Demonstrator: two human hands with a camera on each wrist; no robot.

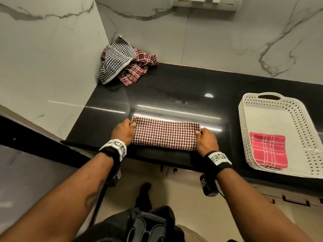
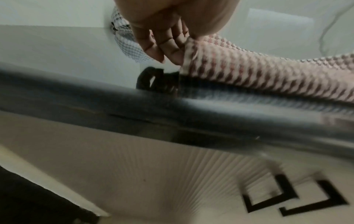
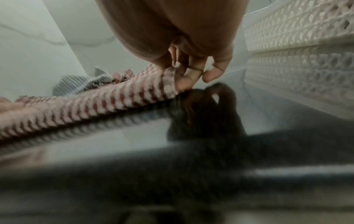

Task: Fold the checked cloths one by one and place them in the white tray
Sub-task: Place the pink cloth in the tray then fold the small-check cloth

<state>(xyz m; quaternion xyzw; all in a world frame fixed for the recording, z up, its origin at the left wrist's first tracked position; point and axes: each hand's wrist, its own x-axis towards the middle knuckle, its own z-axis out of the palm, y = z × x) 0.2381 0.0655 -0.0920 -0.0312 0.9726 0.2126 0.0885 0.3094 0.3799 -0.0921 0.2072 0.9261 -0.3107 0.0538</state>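
The left hand pinches the left end of the red and white checked cloth. In the left wrist view its fingers curl down at the edge of the cloth. The right hand pinches the right end the same way. In the right wrist view its fingertips hold the rolled edge of the cloth just above the shiny top.

The cloth is folded into a long strip. It lies flat on the black bench, near the front edge, between the two hands.

At about 3 o'clock from the cloth sits the white tray, well apart from it. It has little holes in its walls. A folded pink checked cloth lies in the near end of the tray.

At about 11 o'clock, far back in the corner of the bench, is a messy pile. A black and white checked cloth lies on top of a dark red checked cloth. Both lean against the marble wall.
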